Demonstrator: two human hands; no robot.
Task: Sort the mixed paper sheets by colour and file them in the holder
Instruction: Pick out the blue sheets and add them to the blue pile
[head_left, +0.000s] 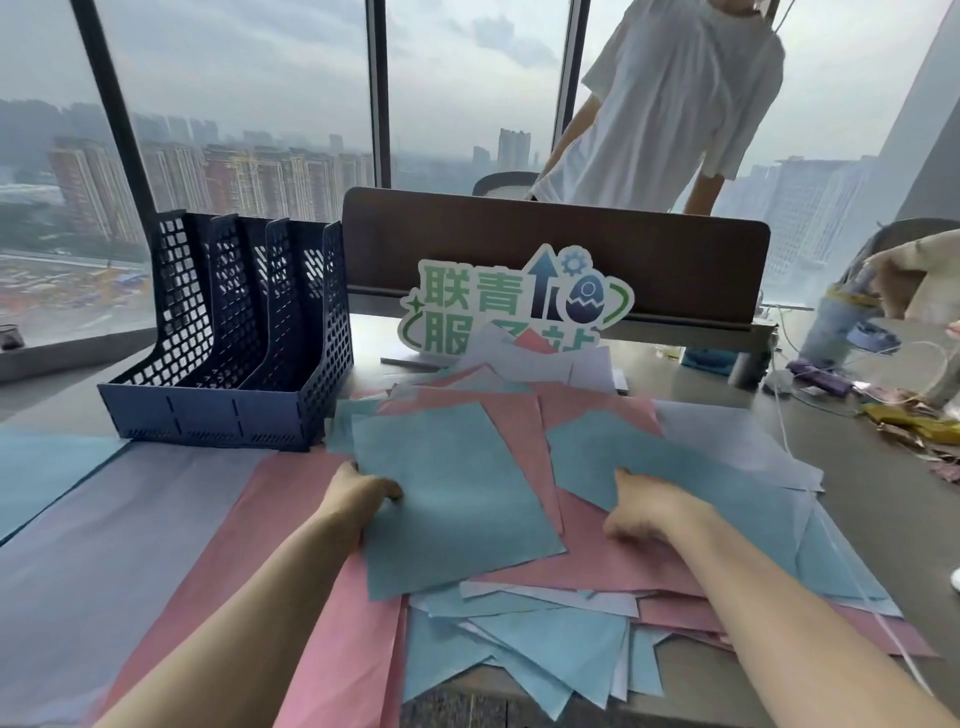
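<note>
A messy heap of blue, pink and white paper sheets (519, 613) covers the middle of the desk. On top lies a large blue sheet (457, 499). My left hand (361, 493) grips that sheet's left edge, thumb on top. My right hand (649, 506) grips the near edge of a second blue sheet (675, 467) to the right, fingers curled under it. The dark blue mesh file holder (228, 358) stands at the back left with its three slots holding nothing.
Big pink (249, 545), white (104, 545) and blue (47, 467) sheets lie flat at the left. A cut-out sign (514, 301) and a brown divider (675, 260) stand behind the heap. A person stands beyond the divider. Cables and clutter (857, 374) sit at the right.
</note>
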